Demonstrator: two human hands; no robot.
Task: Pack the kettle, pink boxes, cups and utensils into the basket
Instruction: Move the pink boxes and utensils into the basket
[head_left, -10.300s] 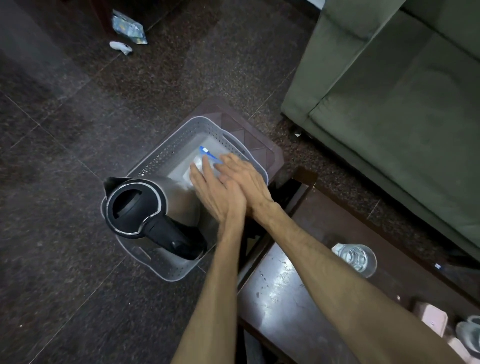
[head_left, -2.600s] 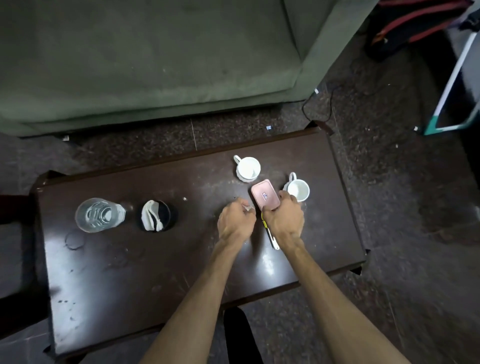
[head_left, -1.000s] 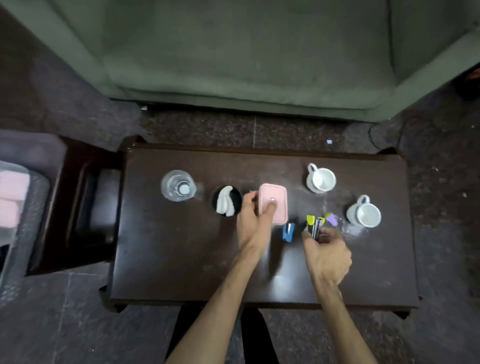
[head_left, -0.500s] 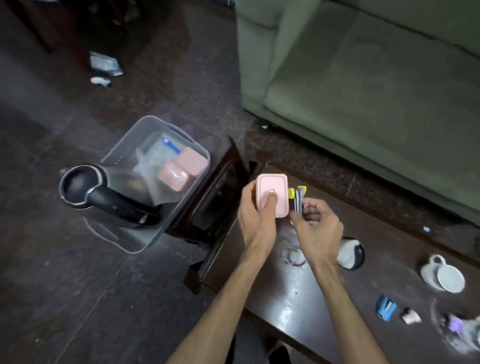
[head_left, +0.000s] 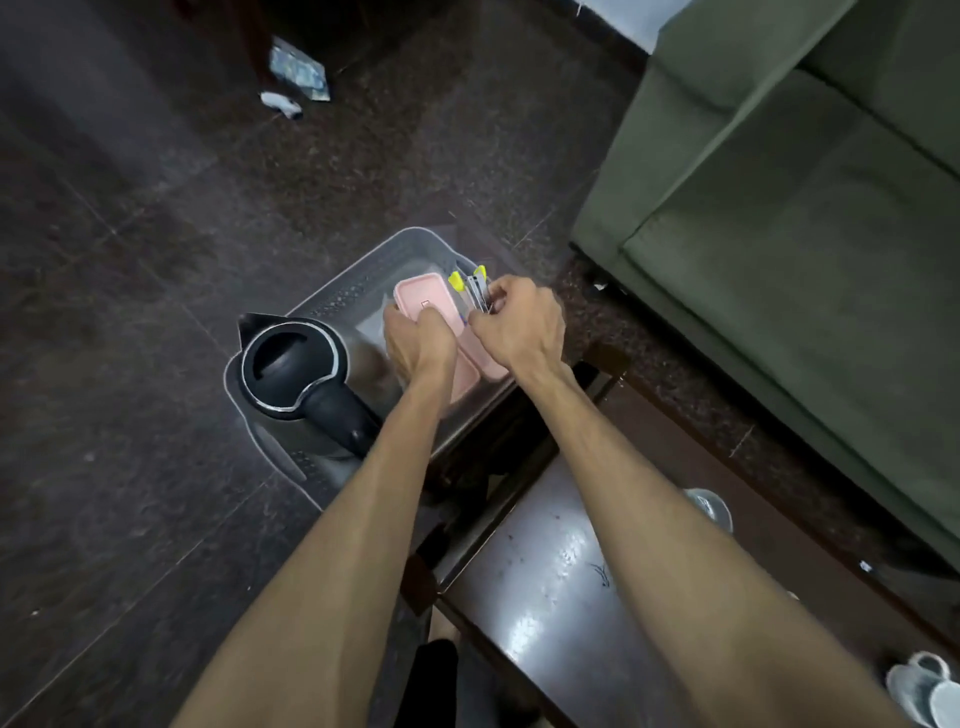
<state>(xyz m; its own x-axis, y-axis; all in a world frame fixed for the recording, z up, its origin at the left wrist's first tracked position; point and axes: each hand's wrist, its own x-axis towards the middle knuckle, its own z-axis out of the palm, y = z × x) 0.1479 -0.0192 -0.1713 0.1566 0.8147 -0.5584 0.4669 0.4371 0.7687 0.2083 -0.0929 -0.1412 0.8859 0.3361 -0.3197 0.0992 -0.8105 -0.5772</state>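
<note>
Dark floor, basket (head_left: 332, 296) directly under both hands: left hand (head_left: 421, 340) gripping pink box (head_left: 422, 293), right hand (head_left: 519, 322) clutching utensils (head_left: 475, 286).

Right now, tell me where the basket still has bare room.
Free: the far-left floor of the basket, between the kettle and the far rim. Crowded: the near-right side, where pink boxes lie under the left hand and right hand.
</note>
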